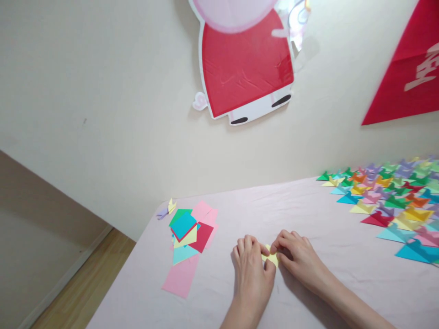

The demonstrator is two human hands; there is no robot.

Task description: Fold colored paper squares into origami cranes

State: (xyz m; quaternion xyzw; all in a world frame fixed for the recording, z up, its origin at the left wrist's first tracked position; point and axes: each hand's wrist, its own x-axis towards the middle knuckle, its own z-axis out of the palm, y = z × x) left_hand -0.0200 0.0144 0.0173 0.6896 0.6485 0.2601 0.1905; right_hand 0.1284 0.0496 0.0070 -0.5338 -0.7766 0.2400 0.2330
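Both my hands rest on the pale pink tablecloth (308,214) near its front middle. My left hand (252,269) and my right hand (297,256) are closed, pinching a small yellow folded paper (270,258) between their fingertips. Most of the paper is hidden under the fingers. To the left lies a loose pile of coloured paper squares (190,233), in blue, green, red, yellow and pink.
Several folded paper cranes (394,201) in many colours cover the table's right end. Two small folded pieces (168,209) sit at the far left corner. A cartoon cutout (245,64) and a red banner (408,68) hang on the wall. Wooden floor (82,292) shows left of the table.
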